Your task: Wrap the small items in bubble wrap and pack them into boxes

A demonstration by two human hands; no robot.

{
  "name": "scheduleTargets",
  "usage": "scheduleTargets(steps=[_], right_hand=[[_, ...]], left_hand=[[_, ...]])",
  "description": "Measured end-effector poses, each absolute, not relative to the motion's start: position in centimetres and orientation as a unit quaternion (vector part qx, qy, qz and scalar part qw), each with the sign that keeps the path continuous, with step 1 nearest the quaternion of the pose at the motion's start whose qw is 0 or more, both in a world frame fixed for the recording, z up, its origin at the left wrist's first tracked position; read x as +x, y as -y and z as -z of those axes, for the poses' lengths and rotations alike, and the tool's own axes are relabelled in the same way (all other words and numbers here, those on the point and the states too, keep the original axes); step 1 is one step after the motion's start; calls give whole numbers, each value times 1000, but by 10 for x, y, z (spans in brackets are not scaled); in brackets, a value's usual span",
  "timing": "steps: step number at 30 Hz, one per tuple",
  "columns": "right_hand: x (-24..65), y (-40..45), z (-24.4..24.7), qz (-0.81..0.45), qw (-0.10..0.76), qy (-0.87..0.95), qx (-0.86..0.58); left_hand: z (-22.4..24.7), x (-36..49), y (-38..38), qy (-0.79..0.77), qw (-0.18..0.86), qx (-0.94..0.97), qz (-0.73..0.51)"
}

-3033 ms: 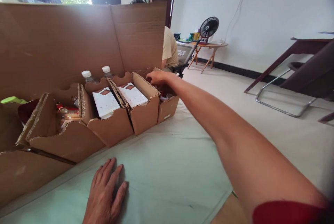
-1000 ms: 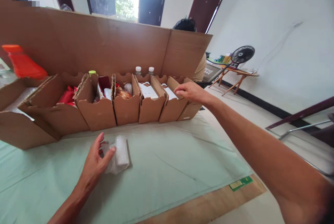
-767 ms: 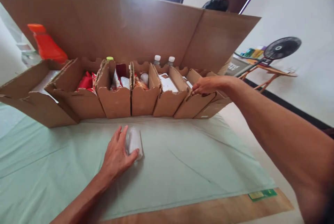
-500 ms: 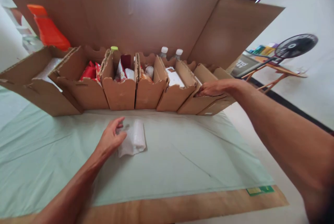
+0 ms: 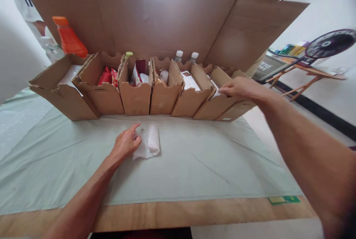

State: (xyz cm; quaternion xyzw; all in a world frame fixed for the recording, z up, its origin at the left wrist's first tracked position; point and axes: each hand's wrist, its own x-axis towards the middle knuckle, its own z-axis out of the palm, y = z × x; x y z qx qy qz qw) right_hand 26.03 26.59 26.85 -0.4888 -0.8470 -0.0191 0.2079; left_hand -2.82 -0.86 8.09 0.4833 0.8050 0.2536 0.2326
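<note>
My left hand [image 5: 128, 141] is over the green cloth with its fingers apart, thumb and forefinger beside a sheet of bubble wrap [image 5: 151, 140]. Part of that bubble wrap is rolled up and part lies flat toward the hand. My right hand [image 5: 236, 87] is at the rim of a cardboard bin [image 5: 207, 107] near the right end of the row. Its fingers are closed on a flat white item [image 5: 216, 87] that shows above the bin's front edge. What kind of item it is I cannot make out.
Several cardboard bins [image 5: 136, 101] stand in a row holding red packets, bubble wrap and a white box. Behind them rises a tall cardboard panel [image 5: 161, 16], with an orange bottle [image 5: 71, 40] at left. A fan [image 5: 326, 44] stands at right; a person's hair shows above the panel.
My right hand has risen from inside the bin, and the white item now shows at its fingers. My left hand stays beside the bubble wrap. The camera view has shifted slightly.
</note>
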Motion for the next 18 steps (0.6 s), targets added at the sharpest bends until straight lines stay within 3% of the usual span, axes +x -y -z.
scheduleTargets(steps=[2, 4, 7, 9, 11, 14, 18], right_hand=[[281, -234, -291, 66, 222, 824, -518], [297, -193, -299, 129, 327, 786, -509], [299, -125, -262, 33, 411, 805, -426], [289, -87, -213, -75, 360, 838, -404], [279, -60, -169, -168, 235, 879, -379], [276, -48, -149, -242, 108, 895, -358], [275, -86, -209, -162, 197, 893, -372]], left_hand=[[-78, -30, 8, -785, 254, 483, -294], [-76, -29, 7, -758, 284, 481, -337], [-77, -22, 8, -707, 339, 478, -395], [-79, -17, 8, -676, 374, 474, -423], [-81, -14, 9, -653, 401, 467, -441], [-78, -16, 8, -643, 415, 449, -461], [-65, -20, 3, -653, 385, 423, -496]])
